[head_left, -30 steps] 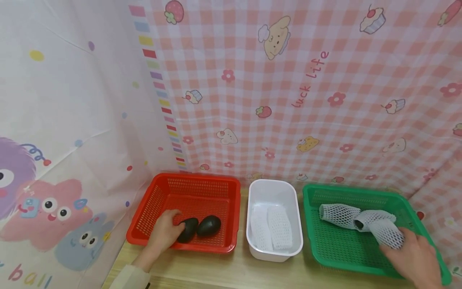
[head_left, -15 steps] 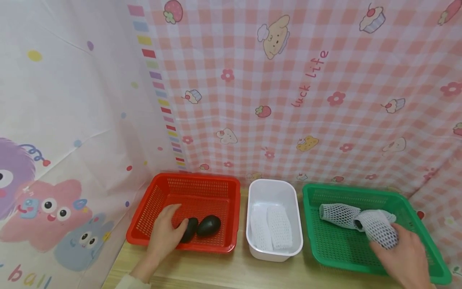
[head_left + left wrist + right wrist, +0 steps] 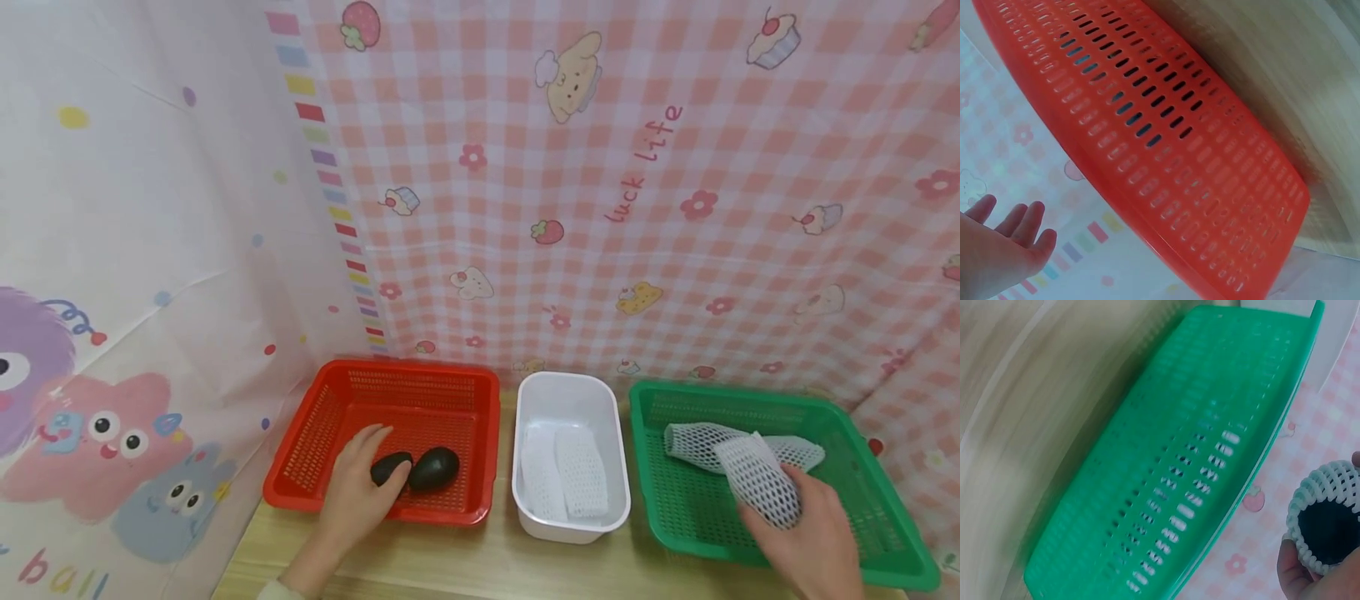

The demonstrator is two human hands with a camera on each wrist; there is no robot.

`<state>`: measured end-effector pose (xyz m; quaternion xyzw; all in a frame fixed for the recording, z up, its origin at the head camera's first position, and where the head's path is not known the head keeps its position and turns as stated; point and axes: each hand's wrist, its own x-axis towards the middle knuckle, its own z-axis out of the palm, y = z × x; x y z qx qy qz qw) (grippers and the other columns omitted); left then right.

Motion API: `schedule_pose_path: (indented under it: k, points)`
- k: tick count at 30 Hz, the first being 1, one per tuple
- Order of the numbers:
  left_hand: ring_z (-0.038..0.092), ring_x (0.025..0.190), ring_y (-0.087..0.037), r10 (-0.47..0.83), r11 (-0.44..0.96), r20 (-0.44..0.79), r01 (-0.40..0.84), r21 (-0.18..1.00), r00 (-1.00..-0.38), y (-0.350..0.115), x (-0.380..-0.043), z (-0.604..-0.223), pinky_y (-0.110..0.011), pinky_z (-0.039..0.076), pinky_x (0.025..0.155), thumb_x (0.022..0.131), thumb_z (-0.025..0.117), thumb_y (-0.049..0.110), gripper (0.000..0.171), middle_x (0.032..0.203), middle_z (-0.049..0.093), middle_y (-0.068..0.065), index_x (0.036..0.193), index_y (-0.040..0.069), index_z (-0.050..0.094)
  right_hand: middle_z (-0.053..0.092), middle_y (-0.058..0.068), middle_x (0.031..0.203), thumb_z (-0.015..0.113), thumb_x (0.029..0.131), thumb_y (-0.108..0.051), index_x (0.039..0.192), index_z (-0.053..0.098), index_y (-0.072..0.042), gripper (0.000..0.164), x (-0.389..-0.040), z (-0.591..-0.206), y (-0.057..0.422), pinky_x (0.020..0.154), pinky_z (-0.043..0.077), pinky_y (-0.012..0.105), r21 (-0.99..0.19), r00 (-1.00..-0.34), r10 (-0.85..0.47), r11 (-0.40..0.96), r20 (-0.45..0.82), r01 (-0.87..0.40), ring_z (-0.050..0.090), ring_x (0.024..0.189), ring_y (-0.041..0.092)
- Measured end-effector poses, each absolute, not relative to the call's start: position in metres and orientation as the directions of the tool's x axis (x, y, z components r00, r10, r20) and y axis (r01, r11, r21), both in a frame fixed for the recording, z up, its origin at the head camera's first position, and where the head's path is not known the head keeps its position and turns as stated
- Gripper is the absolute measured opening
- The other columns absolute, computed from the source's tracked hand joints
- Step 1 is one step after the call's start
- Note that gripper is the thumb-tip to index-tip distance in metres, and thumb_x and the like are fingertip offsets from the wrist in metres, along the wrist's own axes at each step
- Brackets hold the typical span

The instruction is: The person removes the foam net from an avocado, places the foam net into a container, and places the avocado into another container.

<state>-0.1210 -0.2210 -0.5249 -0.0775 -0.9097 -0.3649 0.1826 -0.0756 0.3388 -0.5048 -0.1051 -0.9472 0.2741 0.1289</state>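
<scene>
In the red basket [image 3: 480, 504] lie two dark avocados, a right one [image 3: 435, 469] and a left one [image 3: 390, 467]. My left hand [image 3: 358, 482] hovers over the left avocado, thumb across its near side and fingers spread beyond it; in the left wrist view the fingers [image 3: 1025, 228] look loosely bent, the thumb hidden. My right hand [image 3: 813, 533] grips a white foam net sleeve [image 3: 761, 482] over the green basket [image 3: 675, 533]. The right wrist view shows a dark avocado [image 3: 1329, 531] inside that sleeve. Behind it lie two netted pieces, left [image 3: 693, 444] and right [image 3: 798, 452].
Between the baskets stands a white tub [image 3: 568, 392] holding flat foam net sleeves [image 3: 581, 475]. Everything rests on a wooden table [image 3: 480, 567]. A pink checked curtain [image 3: 600, 267] hangs close behind the containers.
My right hand has moved left with the netted avocado, lifting it off the netted pieces behind. My left hand has shifted slightly right, its fingers spreading over the left avocado.
</scene>
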Motion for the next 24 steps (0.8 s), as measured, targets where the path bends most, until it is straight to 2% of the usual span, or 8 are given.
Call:
schedule_pose_path:
  k: [6,14,21,24]
  points:
    - [0.052,0.132,-0.044,0.021,0.711,0.398,0.293,0.639,-0.917,-0.214,-0.117,-0.524,-0.069,0.041,0.103,0.088,0.085,0.02,0.059,0.146,0.056,-0.018,0.14,0.005,0.062,0.05,0.036,0.129,0.086,0.084,-0.03,0.144,0.046,0.008,0.081,-0.07,-0.509,0.324,0.07,0.044,0.053,-0.559,-0.948,0.24,0.825,0.207,0.087,0.054,0.104,0.047]
    - [0.052,0.133,-0.043,0.056,0.694,0.416,0.335,0.638,-0.908,-0.205,-0.112,-0.52,-0.069,0.041,0.104,0.088,0.085,0.02,0.059,0.146,0.056,-0.016,0.141,0.006,0.062,0.053,0.032,0.127,0.091,0.077,-0.021,0.141,0.05,0.006,0.08,-0.063,-0.514,0.302,0.068,0.046,0.052,-0.576,-0.936,0.21,0.817,0.282,0.01,0.056,0.099,0.044]
    - [0.052,0.134,-0.043,0.078,0.67,0.413,0.354,0.652,-0.907,-0.197,-0.106,-0.52,-0.07,0.043,0.104,0.087,0.085,0.02,0.061,0.147,0.056,-0.015,0.142,0.008,0.061,0.059,0.029,0.122,0.094,0.067,-0.011,0.136,0.056,0.005,0.081,-0.058,-0.519,0.281,0.064,0.047,0.041,-0.584,-0.893,0.189,0.806,0.409,-0.097,0.057,0.094,0.036]
    - [0.052,0.133,-0.043,0.087,0.67,0.41,0.357,0.651,-0.908,-0.193,-0.104,-0.521,-0.069,0.043,0.104,0.086,0.086,0.021,0.061,0.147,0.057,-0.014,0.141,0.009,0.062,0.06,0.026,0.12,0.096,0.065,-0.011,0.135,0.057,0.003,0.081,-0.054,-0.519,0.272,0.066,0.046,0.038,-0.573,-0.889,0.194,0.814,0.415,-0.089,0.057,0.095,0.033]
